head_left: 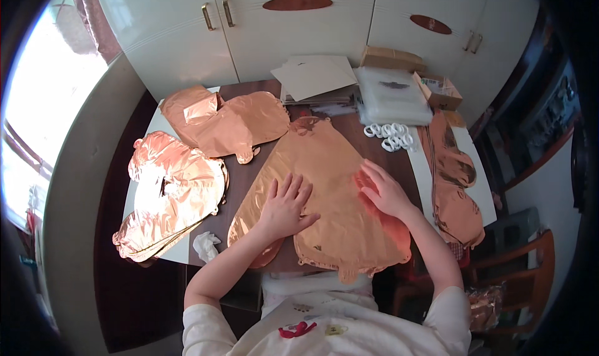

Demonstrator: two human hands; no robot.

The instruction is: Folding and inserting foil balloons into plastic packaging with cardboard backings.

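Observation:
A flat, uninflated copper-coloured foil balloon (340,212) lies on the dark brown table in front of me, its far end narrow and its near edge at the table's front. My left hand (284,207) rests palm down on its left part, the fingers spread. At its right side my right hand (388,192) lies with fingers stretched out, held over the edge; a reddish reflection shows on the foil beneath it. Neither hand grips anything. Another layer of shiny foil spreads out under my left forearm.
More flat foil balloons lie at the left (171,187), far left (218,122) and right (450,181). Behind are white cardboard sheets (315,76), clear plastic bags (393,97), white ring-shaped rolls (393,134) and a small cardboard box (440,93). A crumpled tissue (206,247) sits near the front edge.

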